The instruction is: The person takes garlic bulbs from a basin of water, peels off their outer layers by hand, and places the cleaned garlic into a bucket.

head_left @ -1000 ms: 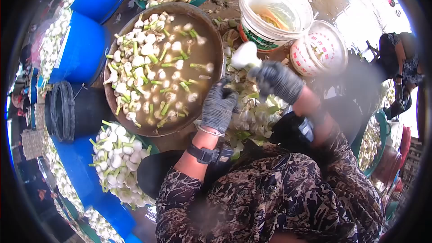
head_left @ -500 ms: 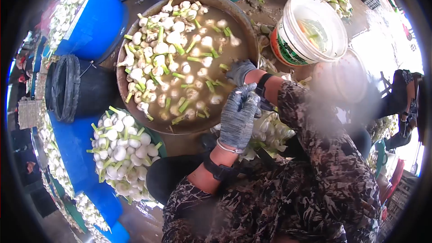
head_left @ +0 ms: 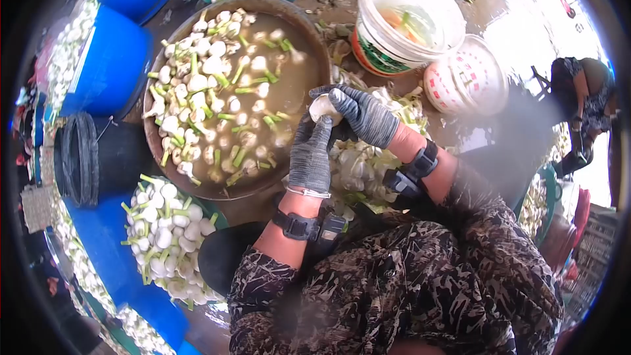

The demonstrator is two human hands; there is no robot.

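Note:
A pale, round garlic bulb (head_left: pixel 323 109) is gripped between both my hands, just above the near right rim of a brown basin (head_left: pixel 269 2). My left hand (head_left: pixel 310 154), in a grey glove, is closed on it from below, thumb against its side. From the right, my right hand (head_left: pixel 369 117), also gloved, has its fingers wrapped over the same bulb. Many garlic bulbs (head_left: pixel 200 83) with green stems lie in the basin's murky water. Beneath my hands is a heap of garlic skins (head_left: pixel 371 174). The undersides of both hands are hidden.
White garlic bulbs (head_left: pixel 167 223) are piled in a green container at lower left. A black bucket (head_left: pixel 84 158) and blue tubs (head_left: pixel 112 59) stand left. A white bucket (head_left: pixel 374 43) and white tub (head_left: pixel 463 79) sit beyond my right hand. Another person (head_left: pixel 580 92) is at far right.
My right hand has come back from the basin's edge to meet my left. Both now hold a garlic bulb between them. The view has shifted, so the basin appears further left.

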